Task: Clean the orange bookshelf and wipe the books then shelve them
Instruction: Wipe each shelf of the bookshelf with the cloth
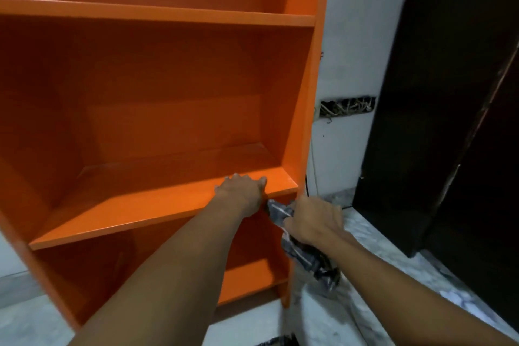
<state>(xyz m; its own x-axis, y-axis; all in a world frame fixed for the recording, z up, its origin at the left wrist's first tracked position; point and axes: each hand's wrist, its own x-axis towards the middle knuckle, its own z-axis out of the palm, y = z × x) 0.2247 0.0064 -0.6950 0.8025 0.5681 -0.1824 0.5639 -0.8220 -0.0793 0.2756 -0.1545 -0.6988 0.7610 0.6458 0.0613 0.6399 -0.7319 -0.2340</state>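
The orange bookshelf (157, 87) fills the left and middle of the view, and its shelves hold nothing. My left hand (241, 191) grips the front edge of the middle shelf (126, 216) near its right end. Just to the right and slightly lower, my right hand (311, 222) holds a dark patterned cloth (306, 255) bunched up, right under that shelf's edge by the right side panel. No books are in view.
A white wall (345, 36) stands right of the shelf, with an open recess of bare wires (345, 107). A dark wooden door or cabinet (449, 93) fills the right side. The floor (379, 275) is pale marble.
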